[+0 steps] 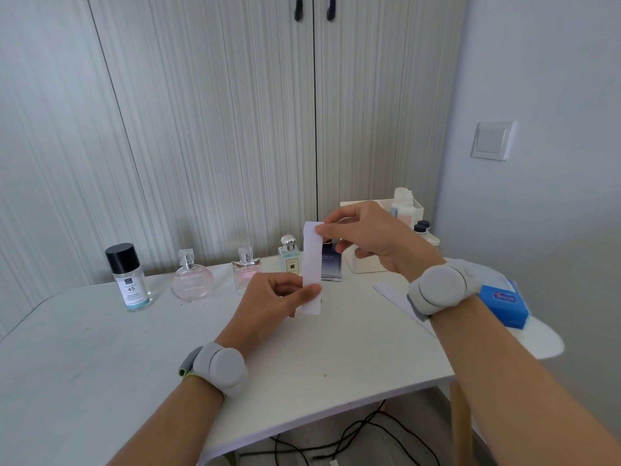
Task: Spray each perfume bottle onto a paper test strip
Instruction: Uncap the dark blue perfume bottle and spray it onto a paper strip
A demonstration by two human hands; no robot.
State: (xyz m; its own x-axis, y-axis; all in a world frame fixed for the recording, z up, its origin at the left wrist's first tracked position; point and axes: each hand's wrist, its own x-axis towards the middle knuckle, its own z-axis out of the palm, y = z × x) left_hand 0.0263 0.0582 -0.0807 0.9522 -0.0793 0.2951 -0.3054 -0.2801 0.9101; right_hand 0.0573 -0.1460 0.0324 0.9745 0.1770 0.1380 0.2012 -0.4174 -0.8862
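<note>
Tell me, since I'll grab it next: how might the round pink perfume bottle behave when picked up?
The round pink bottle looks like glass, so probably heavy for its size, smooth and breakable. Its bulging body narrows toward the base, so a sideways nudge might tip or roll it.

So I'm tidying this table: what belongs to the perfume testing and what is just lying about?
Job: paper strip held by left hand and right hand; five perfume bottles; spare strips.
Lying about: tissue pack; white organiser; cables.
</note>
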